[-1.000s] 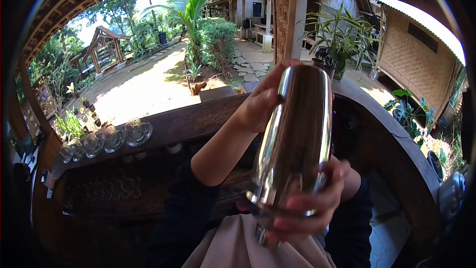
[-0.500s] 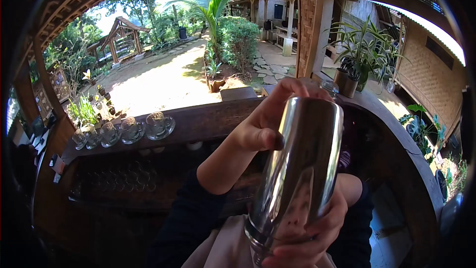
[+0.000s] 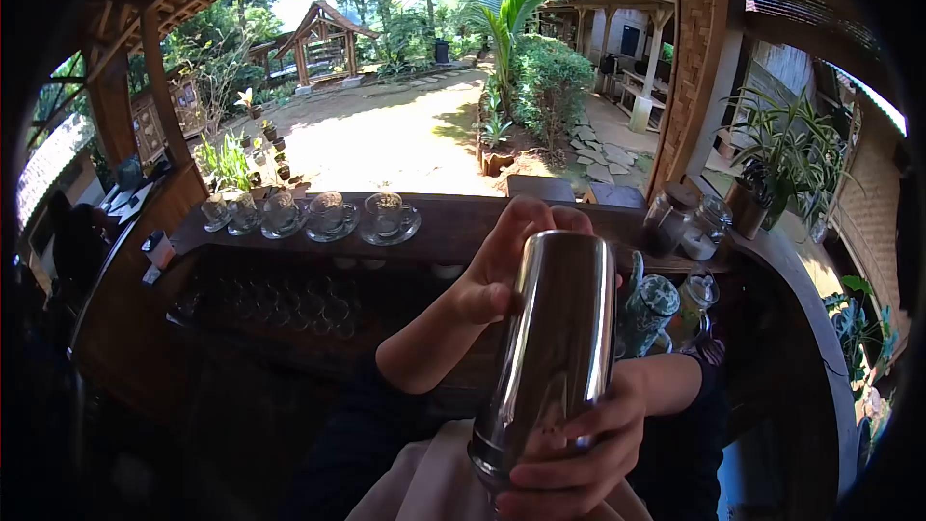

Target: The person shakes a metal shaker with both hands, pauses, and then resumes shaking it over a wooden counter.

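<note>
A shiny metal shaker (image 3: 559, 328) is held tilted in front of my body, its flat wide end up and its narrower end low. My left hand (image 3: 497, 275) is at the upper end, fingers curled behind it and thumb at its left side. Lower down, my right hand (image 3: 588, 444) wraps round the shaker from the right. The shaker's bottom tip is partly hidden by my right fingers. Just beyond, to the right, a patterned glass mug (image 3: 656, 301) and a glass jug (image 3: 698, 294) stand on the counter.
Glass cups on saucers (image 3: 388, 220) line the wooden ledge (image 3: 453, 217) ahead. Below them are rows of glasses (image 3: 309, 309). Jars (image 3: 669, 217) and a potted plant (image 3: 748, 207) stand at the right. A dark figure (image 3: 77, 256) is at the far left.
The view has turned left, bringing the mug and jug into sight. The shaker is a little lower and further left in view, with both hands still on it.
</note>
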Action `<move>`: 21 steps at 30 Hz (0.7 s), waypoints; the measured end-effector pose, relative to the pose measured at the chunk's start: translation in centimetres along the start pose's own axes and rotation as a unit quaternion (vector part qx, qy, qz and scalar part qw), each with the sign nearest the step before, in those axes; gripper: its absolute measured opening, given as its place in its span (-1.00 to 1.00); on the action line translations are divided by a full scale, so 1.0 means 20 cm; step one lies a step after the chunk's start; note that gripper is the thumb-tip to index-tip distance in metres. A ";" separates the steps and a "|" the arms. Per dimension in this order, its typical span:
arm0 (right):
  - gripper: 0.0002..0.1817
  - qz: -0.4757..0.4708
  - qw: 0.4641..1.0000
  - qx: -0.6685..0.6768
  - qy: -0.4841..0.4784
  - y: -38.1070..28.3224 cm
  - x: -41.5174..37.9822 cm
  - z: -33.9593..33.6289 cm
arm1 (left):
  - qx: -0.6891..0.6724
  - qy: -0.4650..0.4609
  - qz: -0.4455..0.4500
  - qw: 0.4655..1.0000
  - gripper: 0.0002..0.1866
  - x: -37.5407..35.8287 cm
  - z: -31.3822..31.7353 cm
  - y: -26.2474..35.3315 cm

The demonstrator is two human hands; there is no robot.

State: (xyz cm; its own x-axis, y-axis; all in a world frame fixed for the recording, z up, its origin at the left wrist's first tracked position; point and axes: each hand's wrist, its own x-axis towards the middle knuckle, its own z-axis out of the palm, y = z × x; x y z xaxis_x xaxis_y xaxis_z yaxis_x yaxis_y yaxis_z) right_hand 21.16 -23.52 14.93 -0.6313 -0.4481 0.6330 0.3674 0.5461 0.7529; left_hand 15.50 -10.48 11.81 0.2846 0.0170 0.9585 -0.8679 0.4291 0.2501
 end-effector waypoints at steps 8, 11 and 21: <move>-0.44 0.482 0.858 0.170 -0.050 0.34 -0.35 0.45 | -0.029 0.639 -0.149 0.754 -0.55 -0.13 -0.33 0.30; -0.54 0.321 0.925 0.188 -0.078 0.27 -0.19 0.44 | -0.264 0.373 -0.101 0.884 -0.53 -0.31 -0.30 0.43; -0.67 0.106 0.963 0.244 0.029 0.23 -0.13 0.79 | -0.139 0.363 -0.122 0.913 -0.48 -0.43 -0.09 0.81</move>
State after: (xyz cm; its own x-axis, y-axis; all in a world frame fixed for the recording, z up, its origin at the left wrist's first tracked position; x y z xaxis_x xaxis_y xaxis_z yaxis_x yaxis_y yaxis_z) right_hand 13.81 -8.66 13.95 -0.5332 -0.3202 0.7830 0.1104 0.8913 0.4397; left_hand -0.32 -2.01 7.49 0.7384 0.4403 0.5108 -0.6340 0.7112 0.3036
